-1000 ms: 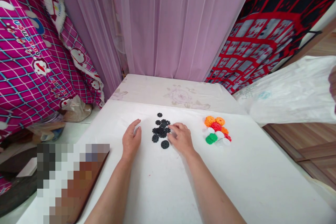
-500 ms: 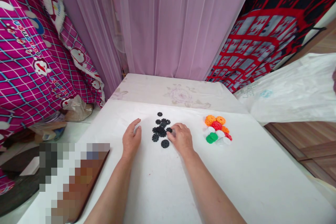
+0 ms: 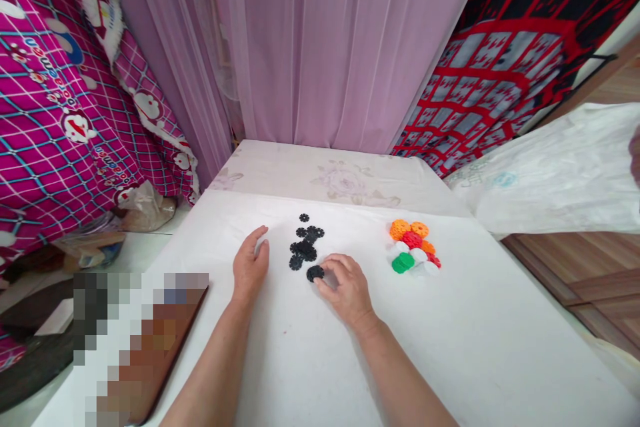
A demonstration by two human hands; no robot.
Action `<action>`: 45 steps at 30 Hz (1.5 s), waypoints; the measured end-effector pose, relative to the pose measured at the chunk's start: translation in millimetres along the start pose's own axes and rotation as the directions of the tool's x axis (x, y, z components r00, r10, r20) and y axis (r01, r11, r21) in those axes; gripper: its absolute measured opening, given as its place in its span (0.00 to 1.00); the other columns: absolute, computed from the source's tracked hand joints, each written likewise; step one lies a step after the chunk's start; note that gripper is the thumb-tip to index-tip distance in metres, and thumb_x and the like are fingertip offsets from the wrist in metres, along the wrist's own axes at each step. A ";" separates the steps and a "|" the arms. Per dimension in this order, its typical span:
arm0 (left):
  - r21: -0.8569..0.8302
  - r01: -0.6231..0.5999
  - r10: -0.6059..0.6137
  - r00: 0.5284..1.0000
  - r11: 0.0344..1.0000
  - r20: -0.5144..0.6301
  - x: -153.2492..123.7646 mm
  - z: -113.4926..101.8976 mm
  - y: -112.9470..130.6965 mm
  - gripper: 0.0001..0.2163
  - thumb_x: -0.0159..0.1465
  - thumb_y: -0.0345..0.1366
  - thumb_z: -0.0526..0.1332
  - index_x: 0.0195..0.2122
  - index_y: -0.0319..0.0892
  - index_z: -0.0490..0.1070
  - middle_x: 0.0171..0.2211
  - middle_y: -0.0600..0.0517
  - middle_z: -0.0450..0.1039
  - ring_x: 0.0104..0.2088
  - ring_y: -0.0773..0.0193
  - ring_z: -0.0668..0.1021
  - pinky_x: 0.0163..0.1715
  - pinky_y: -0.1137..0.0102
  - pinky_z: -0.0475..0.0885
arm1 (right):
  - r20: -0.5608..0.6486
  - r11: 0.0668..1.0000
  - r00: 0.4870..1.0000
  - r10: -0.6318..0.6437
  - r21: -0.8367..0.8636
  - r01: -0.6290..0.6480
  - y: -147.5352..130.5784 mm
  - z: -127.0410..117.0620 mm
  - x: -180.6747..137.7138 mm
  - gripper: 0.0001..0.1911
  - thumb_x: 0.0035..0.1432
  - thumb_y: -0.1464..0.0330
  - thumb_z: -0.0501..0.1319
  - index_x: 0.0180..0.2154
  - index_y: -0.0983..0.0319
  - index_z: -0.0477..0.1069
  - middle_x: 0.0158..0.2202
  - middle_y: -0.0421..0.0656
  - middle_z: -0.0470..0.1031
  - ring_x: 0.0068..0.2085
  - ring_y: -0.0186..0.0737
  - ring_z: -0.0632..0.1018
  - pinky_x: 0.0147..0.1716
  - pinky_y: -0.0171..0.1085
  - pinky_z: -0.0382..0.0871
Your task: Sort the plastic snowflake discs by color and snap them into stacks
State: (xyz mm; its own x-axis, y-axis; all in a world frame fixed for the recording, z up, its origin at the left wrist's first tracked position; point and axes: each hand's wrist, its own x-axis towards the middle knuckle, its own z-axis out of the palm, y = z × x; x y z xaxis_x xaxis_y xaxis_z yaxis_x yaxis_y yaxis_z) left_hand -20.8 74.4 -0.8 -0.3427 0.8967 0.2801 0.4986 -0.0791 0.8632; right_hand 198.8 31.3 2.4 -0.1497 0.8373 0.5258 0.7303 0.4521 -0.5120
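Observation:
My right hand [image 3: 346, 285] pinches a black notched plastic disc [image 3: 315, 273] between thumb and fingers, low over the table. It lies over the spot of a lone black disc, so whether the two touch I cannot tell. Beyond it is a loose heap of black notched discs [image 3: 304, 250], with several more discs trailing behind it. Left of the heap, my left hand [image 3: 251, 263] rests on the white table [image 3: 300, 360] with thumb and fingers apart, holding nothing.
On the right lie piles of orange discs [image 3: 400, 230], red discs [image 3: 413, 239], white discs [image 3: 420, 255] and green discs [image 3: 403, 263]. A brown flat object [image 3: 170, 347], partly blurred out, lies at the left edge. A purple curtain [image 3: 320, 47] hangs behind the table.
My right hand has drawn a black disc from the right side of the heap toward me, onto the lone disc in front. My left hand has stayed put.

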 end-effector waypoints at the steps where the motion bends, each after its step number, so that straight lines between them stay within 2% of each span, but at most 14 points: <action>1: 0.000 -0.001 0.001 1.000 1.000 0.002 0.1 0.1 -0.2 0.15 0.62 0.36 0.55 0.49 0.44 0.73 0.52 0.49 0.76 0.55 0.58 0.75 0.59 0.59 0.66 | 0.009 1.000 1.000 -0.002 -0.005 0.002 -0.6 -0.1 0.4 0.06 0.52 0.69 0.64 0.35 0.58 0.72 0.40 0.43 0.76 0.42 0.43 0.75 0.45 0.43 0.68; 8: -0.002 0.006 -0.006 1.000 1.000 0.001 0.2 1.8 -1.6 0.15 0.62 0.36 0.55 0.49 0.44 0.73 0.53 0.49 0.75 0.55 0.58 0.75 0.59 0.59 0.66 | 0.023 0.998 1.000 0.021 0.057 -0.023 2.9 -0.9 1.1 0.06 0.54 0.66 0.63 0.37 0.58 0.73 0.40 0.44 0.75 0.43 0.43 0.75 0.46 0.43 0.68; 12: -0.008 0.003 -0.003 1.000 1.000 -0.007 -0.6 2.1 -2.1 0.15 0.62 0.35 0.55 0.49 0.45 0.73 0.53 0.50 0.75 0.55 0.59 0.75 0.59 0.59 0.66 | -0.014 0.980 0.991 0.134 0.150 -0.130 18.6 6.0 15.5 0.07 0.59 0.67 0.58 0.35 0.57 0.75 0.38 0.43 0.76 0.42 0.41 0.76 0.45 0.41 0.69; 15: -0.009 -0.001 0.001 1.000 1.000 -0.011 -0.6 1.9 -2.2 0.15 0.62 0.35 0.56 0.49 0.46 0.73 0.53 0.50 0.75 0.55 0.59 0.75 0.59 0.59 0.66 | 0.071 0.970 0.979 0.193 0.134 -0.201 29.1 12.2 31.2 0.06 0.54 0.69 0.62 0.35 0.55 0.77 0.38 0.41 0.76 0.42 0.42 0.76 0.44 0.42 0.70; 19: -0.005 0.013 -0.013 1.000 1.000 -0.007 -0.3 2.0 -2.3 0.15 0.62 0.35 0.55 0.48 0.45 0.74 0.52 0.50 0.76 0.55 0.58 0.75 0.59 0.58 0.66 | 0.195 0.982 0.974 0.115 0.124 -0.141 33.9 14.9 43.8 0.10 0.50 0.68 0.67 0.38 0.53 0.79 0.40 0.41 0.77 0.43 0.42 0.76 0.47 0.44 0.69; 25: 0.000 0.000 0.000 1.000 1.000 -0.013 -0.8 2.9 -2.8 0.15 0.62 0.36 0.55 0.48 0.46 0.74 0.52 0.50 0.76 0.55 0.58 0.75 0.59 0.59 0.67 | 0.259 0.997 0.966 0.017 0.073 -0.038 38.7 16.8 50.1 0.14 0.49 0.66 0.69 0.40 0.52 0.79 0.41 0.41 0.75 0.44 0.43 0.75 0.48 0.45 0.67; 28: -0.002 -0.003 0.003 1.000 1.000 -0.015 -0.7 3.0 -3.2 0.15 0.62 0.35 0.55 0.48 0.46 0.74 0.52 0.50 0.76 0.55 0.59 0.75 0.58 0.59 0.67 | 0.277 0.997 0.961 -0.013 0.077 -0.009 42.1 19.9 55.9 0.12 0.49 0.65 0.69 0.39 0.51 0.79 0.41 0.41 0.75 0.44 0.42 0.74 0.47 0.44 0.67; 32: 0.000 0.003 -0.003 1.000 1.000 -0.006 -0.5 2.9 -4.1 0.15 0.62 0.36 0.55 0.49 0.46 0.74 0.52 0.50 0.76 0.55 0.59 0.75 0.58 0.59 0.67 | 0.276 0.999 0.961 0.004 0.050 -0.019 42.3 23.0 60.3 0.09 0.50 0.67 0.68 0.37 0.54 0.77 0.40 0.41 0.75 0.44 0.42 0.74 0.48 0.44 0.66; 36: 0.003 0.010 -0.010 1.000 1.000 -0.012 -0.6 3.0 -4.7 0.15 0.62 0.36 0.55 0.49 0.47 0.73 0.52 0.51 0.76 0.55 0.59 0.75 0.58 0.59 0.67 | 0.225 1.000 0.974 0.023 -0.006 -0.022 38.9 22.5 56.5 0.08 0.51 0.67 0.67 0.37 0.57 0.75 0.40 0.42 0.75 0.45 0.43 0.74 0.48 0.44 0.65; 41: -0.013 -0.008 0.007 1.000 1.000 -0.010 -0.7 3.2 -4.8 0.15 0.62 0.36 0.55 0.48 0.46 0.73 0.52 0.50 0.76 0.55 0.59 0.75 0.59 0.59 0.66 | 0.204 0.998 0.979 0.020 -0.069 -0.006 36.5 18.5 49.0 0.12 0.52 0.63 0.68 0.40 0.57 0.76 0.42 0.43 0.76 0.46 0.46 0.74 0.47 0.45 0.65; 45: -0.019 -0.001 0.001 1.000 1.000 -0.013 -0.7 3.0 -4.4 0.14 0.62 0.36 0.56 0.48 0.47 0.74 0.52 0.51 0.76 0.55 0.59 0.75 0.60 0.58 0.66 | 0.169 0.996 0.985 0.023 -0.091 -0.008 35.3 19.0 48.5 0.08 0.53 0.65 0.67 0.38 0.56 0.77 0.40 0.43 0.76 0.44 0.45 0.74 0.46 0.45 0.66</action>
State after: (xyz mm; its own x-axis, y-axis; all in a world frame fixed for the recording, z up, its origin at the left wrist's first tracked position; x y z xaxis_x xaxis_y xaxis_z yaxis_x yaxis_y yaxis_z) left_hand -20.3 75.4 -6.1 -0.3527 0.8910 0.2860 0.4841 -0.0879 0.8706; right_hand 204.7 93.7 -3.1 -0.2436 0.8874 0.3913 0.7891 0.4159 -0.4520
